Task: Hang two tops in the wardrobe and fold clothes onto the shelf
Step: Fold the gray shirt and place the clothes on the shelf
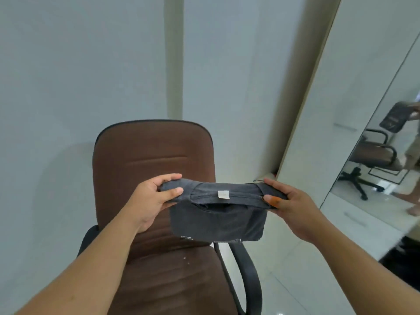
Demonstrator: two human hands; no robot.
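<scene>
A dark grey top (218, 220), folded into a compact rectangle with a small white label at its collar, hangs in the air above a brown office chair. My left hand (154, 198) pinches its left upper corner. My right hand (288, 201) grips the right upper corner, thumb on top. The lower half of the fold hangs down freely. The white wardrobe (318, 123) stands to the right, its side panel facing me. No shelf or hanging rail is in view.
The brown office chair (154, 160) with black armrests (247, 276) stands right in front of me against a pale wall. A mirror (386, 137) on the wardrobe at right reflects the chair and a person holding the top. Glossy white floor tiles lie at lower right.
</scene>
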